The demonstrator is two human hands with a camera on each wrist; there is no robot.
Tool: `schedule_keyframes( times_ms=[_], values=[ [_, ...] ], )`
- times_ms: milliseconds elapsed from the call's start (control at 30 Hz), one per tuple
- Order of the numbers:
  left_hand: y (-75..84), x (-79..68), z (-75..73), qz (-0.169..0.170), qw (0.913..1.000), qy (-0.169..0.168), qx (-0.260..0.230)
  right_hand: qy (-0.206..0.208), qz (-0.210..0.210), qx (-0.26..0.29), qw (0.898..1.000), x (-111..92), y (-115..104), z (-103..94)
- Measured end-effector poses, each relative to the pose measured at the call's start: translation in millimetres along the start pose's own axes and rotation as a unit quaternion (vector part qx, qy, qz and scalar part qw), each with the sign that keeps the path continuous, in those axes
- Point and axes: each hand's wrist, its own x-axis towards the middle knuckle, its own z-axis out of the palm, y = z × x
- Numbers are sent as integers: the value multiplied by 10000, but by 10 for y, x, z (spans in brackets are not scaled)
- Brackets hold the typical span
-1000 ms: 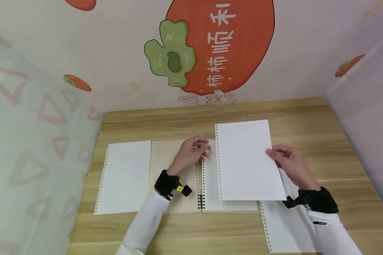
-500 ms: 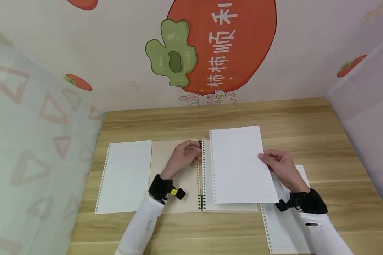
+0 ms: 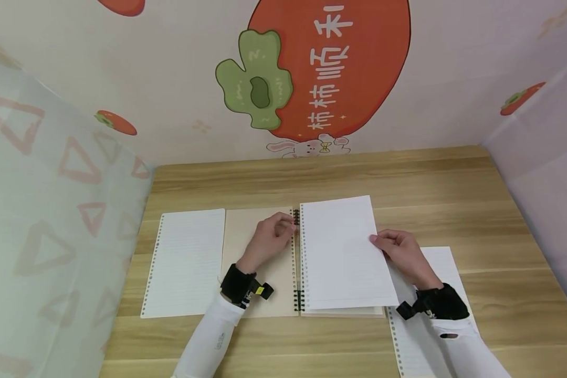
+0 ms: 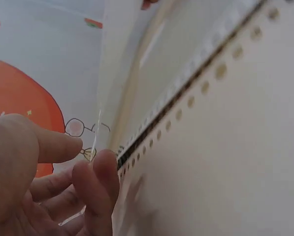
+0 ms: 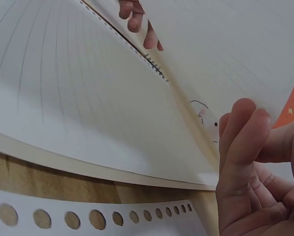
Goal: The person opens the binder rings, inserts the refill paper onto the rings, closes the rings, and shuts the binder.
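Observation:
My right hand (image 3: 401, 254) pinches the right edge of a loose-leaf sheet (image 3: 340, 252) between thumb and fingers. The sheet is raised and tilted over the right side of an open ring binder notebook (image 3: 238, 231), with its holed left edge along the spine. In the right wrist view, a lined page (image 5: 87, 98) lies beneath the lifted sheet. My left hand (image 3: 269, 233) is at the upper black binder rings (image 3: 296, 217), fingers loosely bent. The left wrist view shows its thumb and fingertips apart, near the sheet's edge.
A lined loose sheet (image 3: 184, 262) lies at the left, against the notebook's cover. Another punched sheet (image 3: 408, 336) lies at the lower right under my right forearm. Lower binder rings (image 3: 298, 300) show near the spine's bottom. A printed wall (image 3: 170, 105) stands behind the wooden table (image 3: 406, 178).
My right hand has brought the sheet left and down toward me, so its holed edge now lines up with the spine. My left hand has drawn slightly left, uncovering the upper rings.

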Motion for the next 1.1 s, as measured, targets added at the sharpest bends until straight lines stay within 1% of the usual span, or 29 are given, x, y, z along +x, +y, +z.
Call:
schedule_keyframes(
  times_ms=[100,167,233,333,433,500,633,800,900,967,1100],
  values=[
    [14,2,-3,277,9971,234,666,-2,18,-22,10000,1,11,15],
    [22,3,-3,427,9930,351,1040,-18,44,-6,10000,-1,19,22],
    [23,4,4,594,9882,391,1354,-43,67,11,10000,-5,27,26],
    [26,6,16,908,9794,332,1773,-70,92,60,9999,-12,38,34],
    [28,8,36,1217,9703,191,2081,-82,91,104,9999,-13,46,43],
    [32,0,49,1319,9643,56,2295,-75,100,129,9998,-12,49,50],
    [35,-18,72,1276,9560,-254,2630,-55,108,119,9999,-10,50,57],
    [16,-42,101,1162,9537,-486,2731,-16,103,60,9999,-12,54,62],
    [-1,-56,116,1148,9526,-552,2762,3,129,52,9999,-12,62,68],
    [-10,-61,125,1161,9512,-550,2807,-2,149,58,9999,-11,70,74],
    [-11,-72,135,1203,9511,-529,2797,8,204,115,9997,-12,86,88]
  ],
)
